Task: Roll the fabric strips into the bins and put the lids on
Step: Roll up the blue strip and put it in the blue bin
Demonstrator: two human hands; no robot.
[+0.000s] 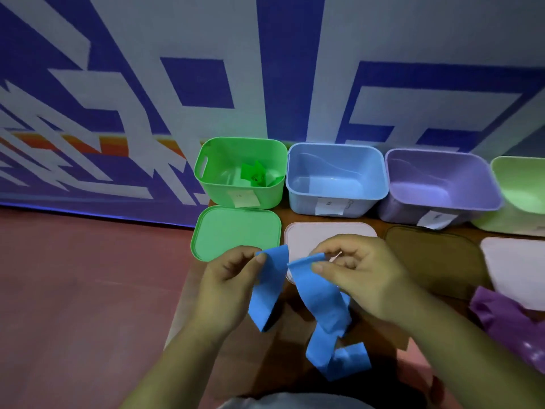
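Over the bench (380, 224) near its front edge, a person's left hand (230, 278) and right hand (359, 273) each pinch a blue strip (318, 296), its tail drooping in loops. Along the far edge stand a green bin (215, 193) holding green fabric (256, 175), a blue bin (300, 199) and a purple bin (395, 202), all uncovered. A green lid (236, 228) lies before the green bin.

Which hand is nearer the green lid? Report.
Left. The left hand sits at the green lid's near edge; the right hand is farther right, by the pale lid.
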